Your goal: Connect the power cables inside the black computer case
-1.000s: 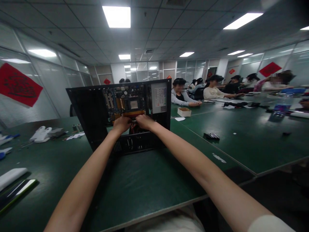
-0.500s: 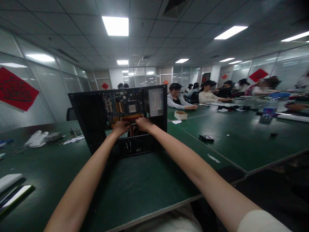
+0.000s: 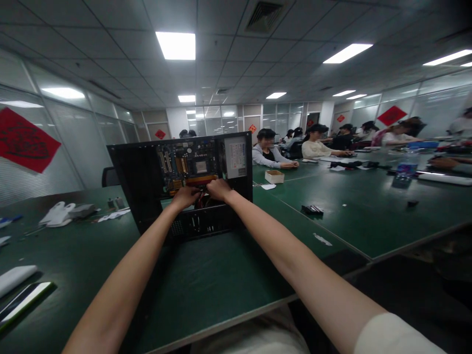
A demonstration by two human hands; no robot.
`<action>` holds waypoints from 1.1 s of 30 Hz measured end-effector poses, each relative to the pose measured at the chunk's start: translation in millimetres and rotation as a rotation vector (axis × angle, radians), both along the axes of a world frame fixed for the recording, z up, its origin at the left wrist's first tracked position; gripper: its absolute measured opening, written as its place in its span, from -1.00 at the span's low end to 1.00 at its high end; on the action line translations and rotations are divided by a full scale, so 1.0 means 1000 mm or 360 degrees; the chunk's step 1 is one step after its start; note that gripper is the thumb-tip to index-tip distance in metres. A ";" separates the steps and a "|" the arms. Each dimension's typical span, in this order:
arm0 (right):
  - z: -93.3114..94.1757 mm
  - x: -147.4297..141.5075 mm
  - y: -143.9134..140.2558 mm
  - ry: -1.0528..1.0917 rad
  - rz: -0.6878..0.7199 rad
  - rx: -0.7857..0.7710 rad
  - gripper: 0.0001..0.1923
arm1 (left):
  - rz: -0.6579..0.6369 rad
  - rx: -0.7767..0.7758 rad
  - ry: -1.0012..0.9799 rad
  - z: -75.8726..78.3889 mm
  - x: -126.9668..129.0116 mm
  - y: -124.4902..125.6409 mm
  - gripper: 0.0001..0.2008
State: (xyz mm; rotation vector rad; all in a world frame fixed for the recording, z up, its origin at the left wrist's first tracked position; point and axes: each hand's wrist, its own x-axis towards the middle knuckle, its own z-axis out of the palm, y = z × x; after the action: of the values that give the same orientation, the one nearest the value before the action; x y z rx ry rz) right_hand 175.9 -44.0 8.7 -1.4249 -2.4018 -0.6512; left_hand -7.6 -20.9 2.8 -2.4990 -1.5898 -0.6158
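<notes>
A black computer case (image 3: 132,182) stands on the green table with its side open toward me. Inside it are a motherboard (image 3: 201,167) and, at upper right, a power supply (image 3: 235,156) with a white label. Both my hands reach into the lower part of the case, just below the memory slots. My left hand (image 3: 185,197) has its fingers curled near some thin cables (image 3: 201,200). Close by on the right, my right hand (image 3: 220,190) has its fingers bent and pressed together. What either set of fingertips grips is too small and dark to make out.
On the left lie a phone (image 3: 25,302), a white box-shaped object (image 3: 16,279) and a white plastic bag (image 3: 58,214). To the right are an open small box (image 3: 275,177), a black metal part (image 3: 312,210) and a paper scrap (image 3: 322,239). Several people sit farther back.
My view has shifted slightly, so the whole scene sits a little differently. Both hands stay at the same spot inside the case, with hardly any finger movement visible.
</notes>
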 end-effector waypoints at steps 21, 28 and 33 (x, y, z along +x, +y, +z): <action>0.001 -0.008 0.004 -0.0392 0.0155 -0.0031 -0.66 | 0.0103 0.0012 0.0004 0.002 0.007 -0.009 -0.64; 0.000 -0.005 0.008 -0.0444 0.0203 -0.0030 -0.67 | -0.0001 -0.0147 -0.0128 -0.004 -0.002 -0.008 -0.58; -0.001 -0.005 0.009 -0.0389 0.0152 -0.0048 -0.68 | -0.0015 -0.0130 -0.0148 -0.003 -0.001 -0.009 -0.61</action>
State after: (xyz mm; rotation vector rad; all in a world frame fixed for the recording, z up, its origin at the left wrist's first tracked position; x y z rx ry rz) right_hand 171.0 -35.4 7.9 -1.2985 -2.6572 -0.8103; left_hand -8.7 -30.2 -0.3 -2.5732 -1.6683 -0.6916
